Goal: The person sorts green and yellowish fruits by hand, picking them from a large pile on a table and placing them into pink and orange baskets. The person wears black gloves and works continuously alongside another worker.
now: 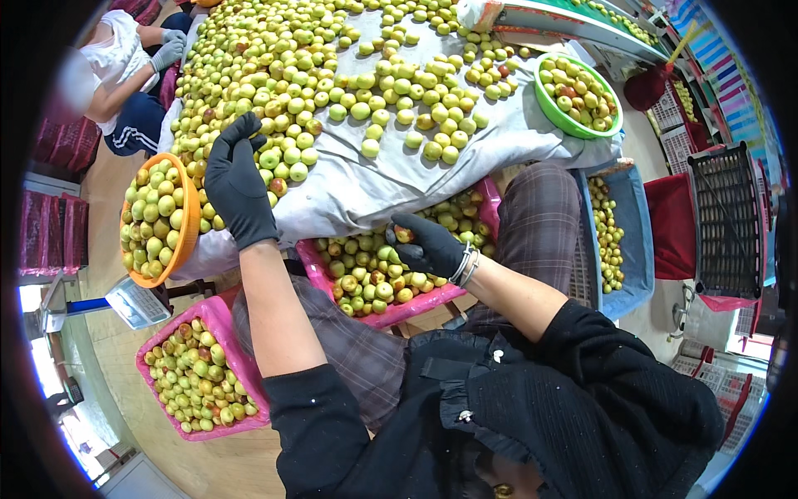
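My left hand (240,184), in a black glove, is over the near left part of a heap of green jujubes (274,68) on a grey cloth (349,181). Its fingertips are drawn together, and I cannot see whether anything is between them. In my right hand (430,246), also gloved in black, is a reddish-brown and green jujube (403,234). That hand is above a pink-lined crate (399,312) full of jujubes, between my knees.
An orange basket (190,212) of jujubes stands at the table's left corner, a green basin (541,100) at the right. Beside my legs are another pink-lined crate (146,374) and a blue-lined crate (639,249). A scale (138,302) is at left. A gloved co-worker (121,68) sits far left.
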### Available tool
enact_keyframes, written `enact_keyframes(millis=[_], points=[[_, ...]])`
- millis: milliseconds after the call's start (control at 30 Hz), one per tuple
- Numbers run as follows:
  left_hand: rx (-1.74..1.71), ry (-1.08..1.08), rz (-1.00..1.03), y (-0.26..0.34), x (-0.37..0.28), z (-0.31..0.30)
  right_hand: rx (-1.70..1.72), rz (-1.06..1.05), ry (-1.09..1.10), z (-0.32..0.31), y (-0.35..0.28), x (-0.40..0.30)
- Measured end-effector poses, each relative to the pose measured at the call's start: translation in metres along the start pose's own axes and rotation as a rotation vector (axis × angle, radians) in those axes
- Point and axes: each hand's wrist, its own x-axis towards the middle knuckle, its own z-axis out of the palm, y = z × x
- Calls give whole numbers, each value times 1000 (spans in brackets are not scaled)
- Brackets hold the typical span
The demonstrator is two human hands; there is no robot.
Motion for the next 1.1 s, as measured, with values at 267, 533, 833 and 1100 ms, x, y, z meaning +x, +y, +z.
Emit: enact_keyframes(millis=[267, 533, 833, 1100], points=[[75, -120, 43, -18, -2, 11, -72, -104, 40, -24, 3, -40], [291, -280, 77, -20, -26, 13, -567, -271, 233, -45, 19, -64], [393, -319, 92, -22, -28, 5, -618, -361, 222, -39, 18, -69], [497, -421, 89, -15, -31, 2, -1069, -485, 368, -51, 37, -52]])
